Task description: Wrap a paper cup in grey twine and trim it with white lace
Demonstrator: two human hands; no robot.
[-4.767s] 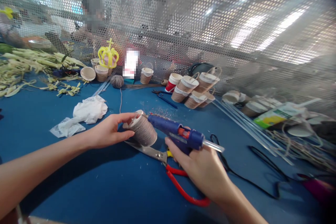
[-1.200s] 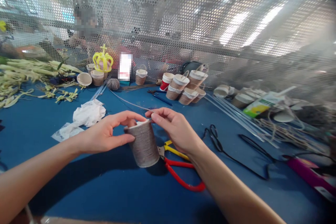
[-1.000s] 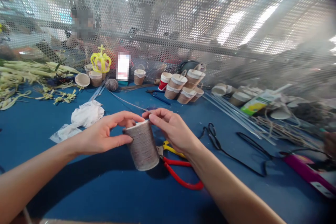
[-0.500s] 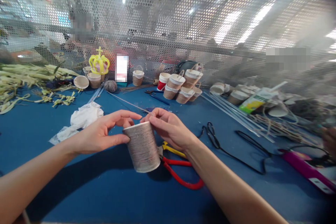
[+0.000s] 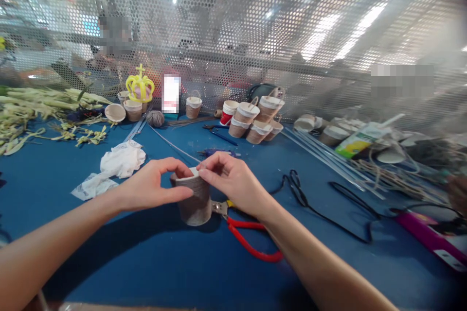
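A cup (image 5: 195,209) wrapped in grey-brown cord stands slightly tilted between my hands. My left hand (image 5: 155,184) grips its rim, fingers inside and thumb against the outer wall. At the rim's right side, my right hand (image 5: 231,177) pinches the thin cord (image 5: 175,147), which runs back to a grey ball of cord (image 5: 155,118). Just right of the cup lie shears (image 5: 242,240) with a red handle and a bit of yellow showing; my right wrist covers part of them. Behind my right hand is a blue tool (image 5: 221,152), partly hidden.
Several small wrapped cups (image 5: 259,131) stack at the back, near a red cup (image 5: 228,112). Left are crumpled white tissue (image 5: 122,159), a yellow crown (image 5: 139,85) and pale plant strips (image 5: 40,107). A black cable (image 5: 328,221) crosses the right, by clear sticks (image 5: 328,163).
The cup has turned and become more shaded, its base shifting up and left. My left hand has reached further over the rim, and my right hand has moved slightly left.
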